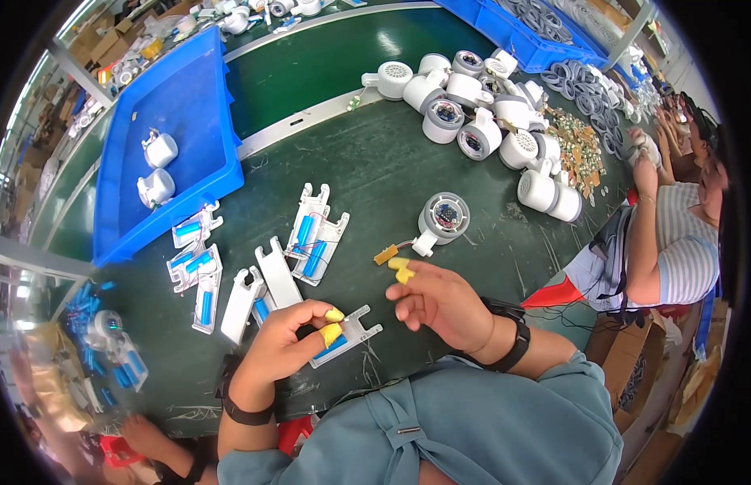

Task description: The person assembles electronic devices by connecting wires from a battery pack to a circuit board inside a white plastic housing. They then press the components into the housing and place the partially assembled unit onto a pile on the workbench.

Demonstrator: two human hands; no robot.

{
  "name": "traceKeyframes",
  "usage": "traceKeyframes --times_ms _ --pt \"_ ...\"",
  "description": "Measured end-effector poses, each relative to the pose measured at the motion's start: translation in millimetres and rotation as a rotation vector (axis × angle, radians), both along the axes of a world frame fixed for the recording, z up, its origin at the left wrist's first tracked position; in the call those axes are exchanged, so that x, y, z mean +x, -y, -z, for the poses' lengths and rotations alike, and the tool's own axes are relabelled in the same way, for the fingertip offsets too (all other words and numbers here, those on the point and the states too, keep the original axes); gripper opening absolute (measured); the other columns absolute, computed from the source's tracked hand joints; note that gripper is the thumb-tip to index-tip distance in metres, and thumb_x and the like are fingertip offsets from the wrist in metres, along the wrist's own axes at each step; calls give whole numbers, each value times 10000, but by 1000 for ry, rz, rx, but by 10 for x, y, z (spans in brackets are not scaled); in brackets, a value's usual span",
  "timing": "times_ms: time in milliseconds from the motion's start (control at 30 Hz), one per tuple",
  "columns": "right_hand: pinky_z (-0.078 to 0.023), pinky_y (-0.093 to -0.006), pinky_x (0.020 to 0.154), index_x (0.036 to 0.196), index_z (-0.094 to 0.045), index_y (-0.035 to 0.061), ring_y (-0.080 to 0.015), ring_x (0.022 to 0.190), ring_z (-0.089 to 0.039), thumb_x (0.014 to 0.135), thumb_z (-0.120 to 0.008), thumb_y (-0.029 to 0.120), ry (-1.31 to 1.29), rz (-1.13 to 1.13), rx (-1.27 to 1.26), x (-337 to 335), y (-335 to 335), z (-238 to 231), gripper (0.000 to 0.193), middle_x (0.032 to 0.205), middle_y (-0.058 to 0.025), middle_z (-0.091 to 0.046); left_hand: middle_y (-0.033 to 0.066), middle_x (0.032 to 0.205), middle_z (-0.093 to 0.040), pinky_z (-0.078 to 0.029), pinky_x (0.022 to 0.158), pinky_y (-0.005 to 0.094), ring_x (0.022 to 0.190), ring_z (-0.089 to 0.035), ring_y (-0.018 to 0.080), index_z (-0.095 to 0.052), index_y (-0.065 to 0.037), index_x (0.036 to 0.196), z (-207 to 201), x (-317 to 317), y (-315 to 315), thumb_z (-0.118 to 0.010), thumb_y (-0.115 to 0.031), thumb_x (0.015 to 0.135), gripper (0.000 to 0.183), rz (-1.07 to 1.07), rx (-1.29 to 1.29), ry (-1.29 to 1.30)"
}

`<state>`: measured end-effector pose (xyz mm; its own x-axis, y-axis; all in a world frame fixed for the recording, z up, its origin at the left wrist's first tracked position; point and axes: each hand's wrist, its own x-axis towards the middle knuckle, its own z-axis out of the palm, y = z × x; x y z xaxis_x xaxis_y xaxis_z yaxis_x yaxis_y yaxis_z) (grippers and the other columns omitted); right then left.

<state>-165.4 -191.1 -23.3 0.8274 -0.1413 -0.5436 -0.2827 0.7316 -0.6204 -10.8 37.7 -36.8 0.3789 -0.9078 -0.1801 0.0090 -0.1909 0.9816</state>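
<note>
My left hand [290, 343], with yellow wraps on its thumb and forefinger, is closed on a white plastic battery housing [361, 330]. A blue cell [333, 347] shows in the housing, partly under my thumb. My right hand [444, 305] is held above the bench to the right, its yellow-wrapped fingertips close to a small yellow-orange circuit board [386, 255]; I see nothing in its loosely bent fingers. A wire runs from that board to a round white device [444, 217], which lies with its electronics facing up.
More white housings with blue cells [315, 234] lie left of centre. A blue tray [230, 153] holds two white units. White round devices [472, 105] are heaped at the back, beside small boards [576, 145] and grey rings [589, 101]. A co-worker [674, 242] sits at the right.
</note>
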Motion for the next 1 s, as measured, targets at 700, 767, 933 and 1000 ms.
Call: traceKeyframes --times_ms 700,767,933,1000 --pt "-590 -298 704 1138 -557 -2 -233 861 -714 996 -500 145 -43 -376 -115 213 -10 6 211 924 -114 -673 -22 810 -593 -446 658 214 732 -529 52 -650 -1 1028 -39 -101 73 -657 19 847 183 -208 13 145" --pt "-589 -296 708 1138 -566 -3 -229 871 -714 1009 -509 153 -68 -298 -122 148 -27 8 210 931 -114 -676 -6 816 -600 -451 659 224 735 -537 67 -645 -1 1020 -42 -126 93 -657 19 843 179 -213 -8 209" --pt "-575 -271 715 1130 -575 -4 -164 842 -688 1027 -524 183 42 -341 -217 84 -56 164 220 956 -71 -658 42 831 -616 -467 666 253 739 -563 116 -629 10 1005 -47 -169 138 -645 24 833 173 -211 -68 397" --pt "-565 -256 700 1120 -578 0 -148 827 -676 1027 -521 181 87 -369 -216 118 -85 194 211 955 -64 -656 61 853 -623 -473 669 258 739 -573 129 -620 17 1023 -52 -176 156 -630 35 830 193 -200 -29 395"
